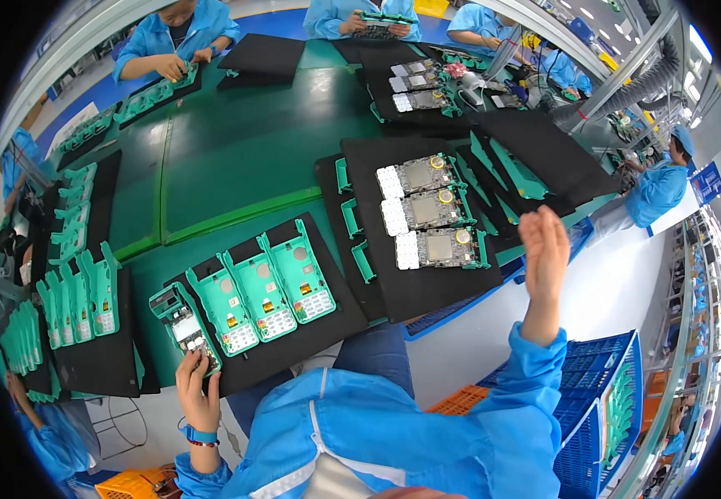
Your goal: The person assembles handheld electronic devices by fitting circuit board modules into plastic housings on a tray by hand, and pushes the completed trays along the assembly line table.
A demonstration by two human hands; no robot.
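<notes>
Nearest my camera is the wearer's blue jacket [352,416]. Just beyond, the left hand [199,389] reaches forward, palm down, its fingers loosely bent over the near end of a green housing [165,301] with a circuit board [187,330] inside, perhaps to steady it; I cannot tell whether they grip or merely press. The housing lies at the left edge of a black mat [327,331], beside three green shells [262,283] set open side up in a row, probably for easy reach and protection from scratches. To the right, the right hand [546,249] is raised, its fingers extended, apparently holding nothing. Near it, three circuit boards [427,208] lie on a black sheet [414,301]. Farther off, across the green bench [244,166], co-workers [179,41] in blue handle green parts.
</notes>
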